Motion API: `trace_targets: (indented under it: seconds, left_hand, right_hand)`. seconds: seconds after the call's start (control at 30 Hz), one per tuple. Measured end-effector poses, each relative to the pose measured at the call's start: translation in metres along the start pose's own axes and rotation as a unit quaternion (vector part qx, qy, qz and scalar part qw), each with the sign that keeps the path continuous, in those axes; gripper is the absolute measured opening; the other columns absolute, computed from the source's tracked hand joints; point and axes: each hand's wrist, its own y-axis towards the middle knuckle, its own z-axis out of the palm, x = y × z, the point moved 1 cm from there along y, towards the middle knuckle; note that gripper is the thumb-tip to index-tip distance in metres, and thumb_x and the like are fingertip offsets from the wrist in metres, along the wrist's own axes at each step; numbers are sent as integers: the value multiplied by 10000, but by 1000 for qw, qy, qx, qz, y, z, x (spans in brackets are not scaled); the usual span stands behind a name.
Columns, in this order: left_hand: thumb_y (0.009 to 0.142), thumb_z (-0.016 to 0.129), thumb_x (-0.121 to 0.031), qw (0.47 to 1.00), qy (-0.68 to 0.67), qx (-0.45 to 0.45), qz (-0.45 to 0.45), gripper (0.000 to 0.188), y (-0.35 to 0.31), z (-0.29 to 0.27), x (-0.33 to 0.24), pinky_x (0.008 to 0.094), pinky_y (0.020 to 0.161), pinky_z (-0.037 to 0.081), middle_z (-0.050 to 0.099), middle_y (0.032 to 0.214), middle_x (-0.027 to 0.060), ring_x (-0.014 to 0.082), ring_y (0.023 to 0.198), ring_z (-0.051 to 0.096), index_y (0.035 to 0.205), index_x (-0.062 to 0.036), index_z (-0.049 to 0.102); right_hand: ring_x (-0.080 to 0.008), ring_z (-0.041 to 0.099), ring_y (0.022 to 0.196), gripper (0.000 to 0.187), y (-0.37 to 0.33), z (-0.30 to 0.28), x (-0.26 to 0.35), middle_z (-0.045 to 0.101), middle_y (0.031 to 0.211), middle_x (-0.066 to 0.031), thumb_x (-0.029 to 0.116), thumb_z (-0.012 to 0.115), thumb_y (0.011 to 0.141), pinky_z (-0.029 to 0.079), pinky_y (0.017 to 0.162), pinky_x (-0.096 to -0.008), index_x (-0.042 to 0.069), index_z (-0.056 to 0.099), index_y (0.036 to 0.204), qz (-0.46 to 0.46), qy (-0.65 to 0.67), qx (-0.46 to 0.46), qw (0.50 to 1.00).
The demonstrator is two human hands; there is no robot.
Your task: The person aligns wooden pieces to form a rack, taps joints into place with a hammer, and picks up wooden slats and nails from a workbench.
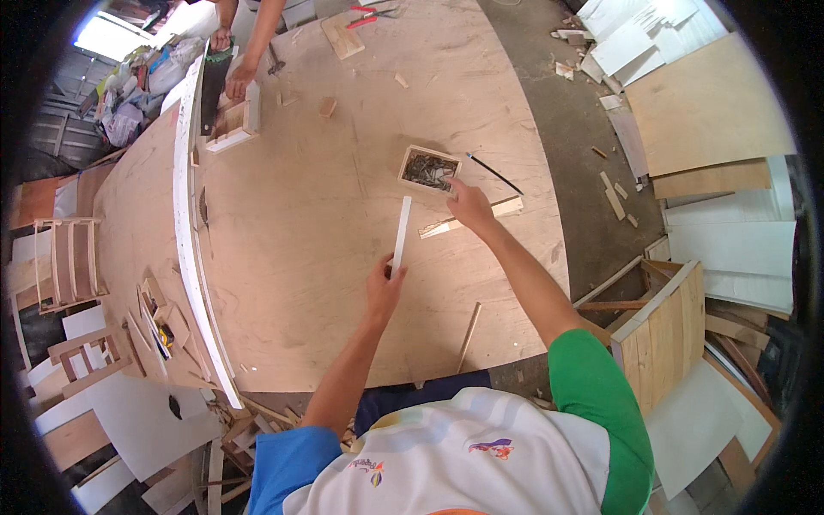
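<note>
My left hand [383, 287] is closed round the lower end of a narrow white strip of wood [402, 232], which points away from me above the plywood table. My right hand [469, 204] reaches to the near right corner of a small wooden box [402, 166] full of nails [427, 167]. Its fingertips are at the nails; whether they pinch one is too small to make out. Beside that hand a pale wooden strip [438, 229] lies partly under my wrist. A dark pencil [495, 174] rests to the right of the box.
At the far left, a co-worker's hands [240, 79] are at a handsaw [212, 90] and a wooden frame [233, 137]. A long white bar [186, 232] runs along the left. Red-handled pliers [365, 19] lie at the back. A thin stick [469, 336] lies near me.
</note>
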Motion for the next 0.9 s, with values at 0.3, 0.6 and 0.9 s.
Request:
trace_targets:
  seconds: [0.3, 0.6, 0.9]
  left_hand:
    - [810, 699, -204, 997, -57, -44, -42, 359, 31, 45, -19, 306, 712, 475, 673, 869, 126, 166, 801, 626, 1065, 36, 619]
    - [815, 699, -209, 994, -67, -40, -71, 365, 44, 25, -24, 285, 701, 466, 670, 869, 105, 150, 793, 616, 1058, 51, 620]
    - [823, 691, -197, 990, -131, 21, -57, 392, 45, 33, -49, 268, 728, 456, 651, 880, 98, 140, 808, 603, 1096, 69, 598]
  right_hand:
    - [-334, 654, 688, 183, 73, 5, 5, 661, 742, -174, 192, 559, 841, 530, 616, -440, 122, 695, 942, -61, -174, -18, 983]
    - [-314, 668, 635, 148, 86, 15, 13, 650, 672, -168, 105, 547, 792, 533, 539, -412, 62, 659, 705, -99, -230, -31, 968]
    - [-304, 684, 707, 147, 86, 13, 22, 674, 723, -152, 124, 561, 774, 544, 577, -407, 53, 677, 717, -128, -247, 37, 960]
